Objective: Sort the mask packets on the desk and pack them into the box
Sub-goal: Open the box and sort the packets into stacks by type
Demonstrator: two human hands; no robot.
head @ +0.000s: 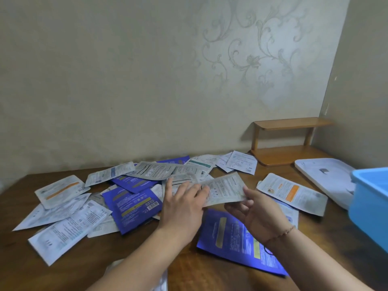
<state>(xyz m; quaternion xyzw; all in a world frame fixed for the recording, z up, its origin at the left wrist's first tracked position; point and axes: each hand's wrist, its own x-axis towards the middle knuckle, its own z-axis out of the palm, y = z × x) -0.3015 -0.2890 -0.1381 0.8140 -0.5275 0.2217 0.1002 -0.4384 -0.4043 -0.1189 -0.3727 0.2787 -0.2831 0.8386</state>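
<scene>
Silver packet (225,191) lifted off the heap, both hands on it.

Our right hand (255,208) pinches its near right edge, thumb on top; left hand (184,203) lies flat-fingered on its left end. Light, limp and slick, we judge: hold by the sealed edge. Left of the grip sprawl loose packets (130,185); far right, the blue box (369,204) on the desk (16,267).

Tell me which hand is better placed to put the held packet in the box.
Right. The right hand already grips the silver packet and is nearer the blue box at the right edge; the left hand only touches its other end.
</scene>
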